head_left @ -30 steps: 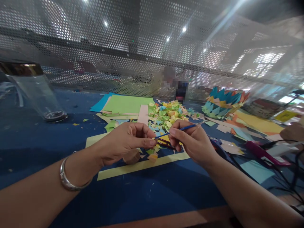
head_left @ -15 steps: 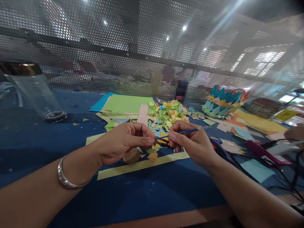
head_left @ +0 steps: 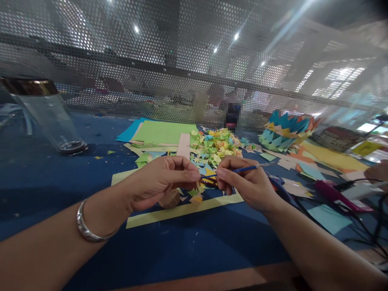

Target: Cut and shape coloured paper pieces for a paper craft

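Observation:
My right hand (head_left: 247, 188) pinches a thin blue stick (head_left: 245, 168), which looks like a pen refill with a pale, see-through end at the right. At its left end the stick meets the fingertips of my left hand (head_left: 165, 178). Thumb and forefinger are pressed together there, and what lies between them is hidden. Beneath and beyond both hands is a heap of small folded paper flowers (head_left: 218, 147) in green, yellow, orange and blue. A brown rounded lump (head_left: 169, 199) lies under my left hand. Loose paper bits (head_left: 197, 200) are scattered near it.
Stacked coloured paper sheets (head_left: 166, 131) and a pink strip (head_left: 183, 145) lie behind. Left stands a glass jar (head_left: 48, 117). To the right are a folded-paper bowl (head_left: 286, 131), a magenta device (head_left: 342, 196) with cables, and another person's hand (head_left: 377, 173). A yellow strip (head_left: 182, 211) lies in front.
Both hands and the stick appear slightly further right in the view, as does most of the table. The grip on the stick looks the same.

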